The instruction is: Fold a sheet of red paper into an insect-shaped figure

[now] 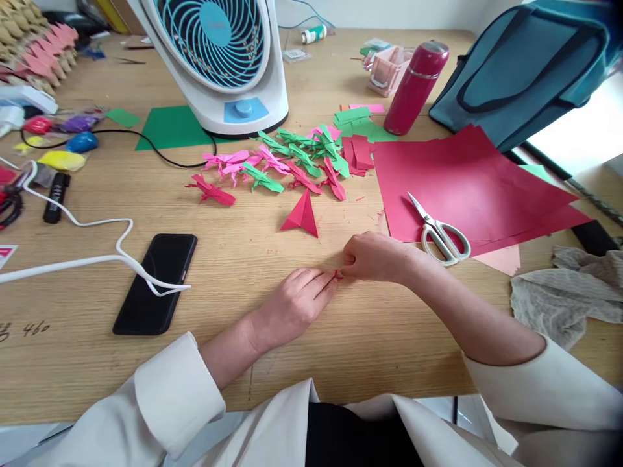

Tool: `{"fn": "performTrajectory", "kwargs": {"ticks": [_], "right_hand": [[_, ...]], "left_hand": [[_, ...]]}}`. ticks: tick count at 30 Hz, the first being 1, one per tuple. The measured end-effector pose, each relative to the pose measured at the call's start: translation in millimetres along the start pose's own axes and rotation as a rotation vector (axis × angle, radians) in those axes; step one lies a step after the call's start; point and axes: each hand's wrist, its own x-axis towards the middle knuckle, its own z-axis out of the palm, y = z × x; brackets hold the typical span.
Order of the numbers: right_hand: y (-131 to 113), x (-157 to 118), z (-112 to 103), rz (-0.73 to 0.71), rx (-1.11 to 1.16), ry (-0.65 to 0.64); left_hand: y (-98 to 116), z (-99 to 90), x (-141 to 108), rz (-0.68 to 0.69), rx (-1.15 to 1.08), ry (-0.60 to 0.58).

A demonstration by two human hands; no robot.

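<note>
Between the fingertips of both hands, low over the wooden table, is a small red folded paper piece [337,275], mostly covered by the fingers. My left hand [296,303] pinches its left side. My right hand [367,256], with fingers curled, grips it from the right. Just beyond the hands stands a red folded paper triangle [302,216]. Farther back lies a heap of small folded paper figures in green [311,152], pink [233,162] and red [211,191]. White-handled scissors [440,233] rest on large red paper sheets [452,185] to the right.
A fan [233,71] stands at the back, beside a red bottle [416,87] and a teal bag [520,71]. On the left, a white cable [92,259] crosses a black phone [156,284]. A crumpled cloth [559,295] lies at the right edge.
</note>
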Motion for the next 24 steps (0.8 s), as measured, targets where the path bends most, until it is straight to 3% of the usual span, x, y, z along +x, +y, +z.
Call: {"fn": "performTrajectory", "kwargs": {"ticks": [10,24], "right_hand": [[20,-3,3,-0.148,0.089,-0.028],[6,-1,10,-0.056,0.022,0.067]], "left_hand": [[2,-0.5,3,-0.058,-0.010,-0.030],[3,-0.8,3,-0.083,-0.008,-0.057]]}}
